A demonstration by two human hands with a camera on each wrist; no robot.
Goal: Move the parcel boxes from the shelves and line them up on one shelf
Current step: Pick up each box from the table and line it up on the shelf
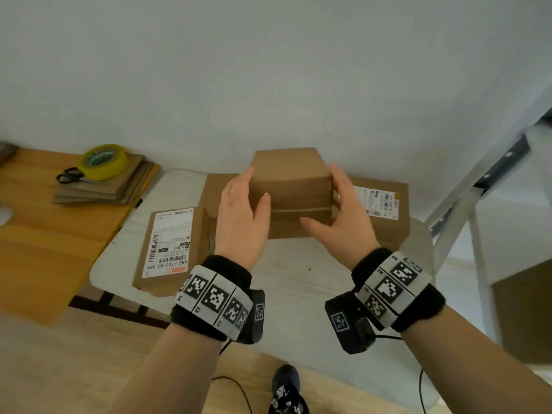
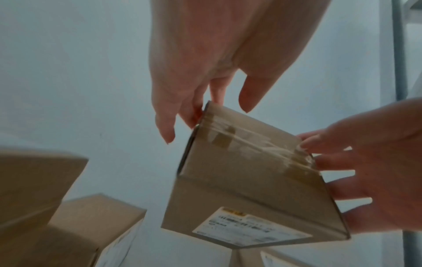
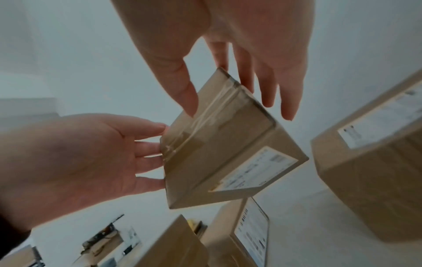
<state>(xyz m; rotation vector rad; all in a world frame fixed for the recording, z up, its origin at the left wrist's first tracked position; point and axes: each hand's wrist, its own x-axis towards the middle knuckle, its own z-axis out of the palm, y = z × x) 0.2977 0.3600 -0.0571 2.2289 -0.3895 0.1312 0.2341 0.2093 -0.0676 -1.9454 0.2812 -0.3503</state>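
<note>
left hand (image 1: 240, 218) and right hand (image 1: 343, 216) are pressing the parcel box (image 1: 291, 186) between them, both grips apart, fingers straight.

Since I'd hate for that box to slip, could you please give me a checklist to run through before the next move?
1. Hold: left hand and right hand press opposite sides of the held box: ok.
2. Tape seam closed: ok.
3. Bare shelf in front for set-down: ok.
4. Gap to the right labelled box: cannot tell.
5. Row straight: not ok, the left labelled box sits nearer.
</note>
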